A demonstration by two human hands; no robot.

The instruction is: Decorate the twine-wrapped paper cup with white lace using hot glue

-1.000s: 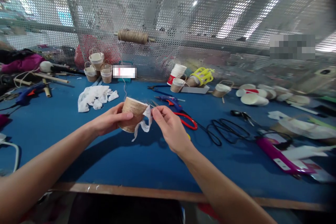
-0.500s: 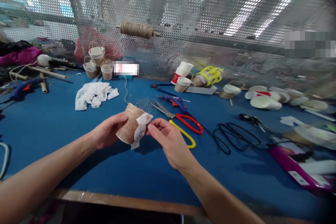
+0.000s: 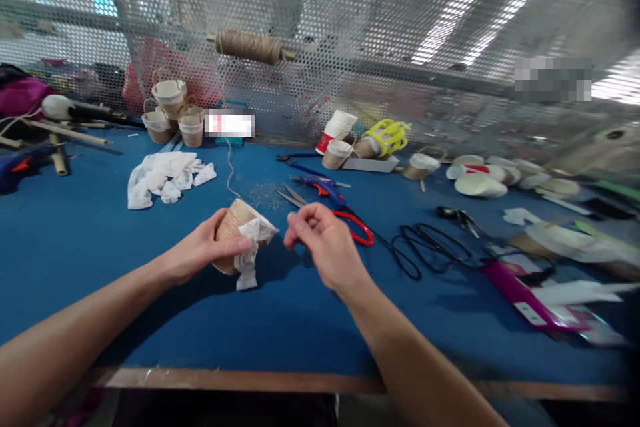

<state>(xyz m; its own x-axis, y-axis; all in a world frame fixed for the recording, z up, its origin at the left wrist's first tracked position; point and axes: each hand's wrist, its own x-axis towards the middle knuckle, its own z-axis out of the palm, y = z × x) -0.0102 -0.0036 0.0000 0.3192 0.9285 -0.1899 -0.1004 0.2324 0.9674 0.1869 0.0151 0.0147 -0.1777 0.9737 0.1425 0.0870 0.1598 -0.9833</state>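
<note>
My left hand (image 3: 200, 247) is wrapped around a paper cup (image 3: 231, 223) wound with brown twine, held tilted just above the blue table. Its thumb presses a strip of white lace (image 3: 254, 230) against the cup's side. One lace end sticks out past the rim and another hangs down. To the right of the cup, my right hand (image 3: 323, 240) is apart from it, fingers curled together in a pinch; whatever they may hold cannot be made out. Behind that hand lie scissors (image 3: 361, 227), partly covered by it. A thread of twine (image 3: 231, 170) runs back from the cup.
White lace pieces (image 3: 163, 177) lie at left. A blue glue gun (image 3: 325, 188) rests behind the scissors. Small twine baskets (image 3: 170, 97) are stacked at the back, below a twine spool (image 3: 249, 45). A black cable (image 3: 440, 250) and a purple power strip (image 3: 520, 297) occupy the right.
My right hand has let go of the lace and drawn back to the right, over the scissors. The left thumb has shifted onto the lace, and the cup is turned. The view has swung slightly right.
</note>
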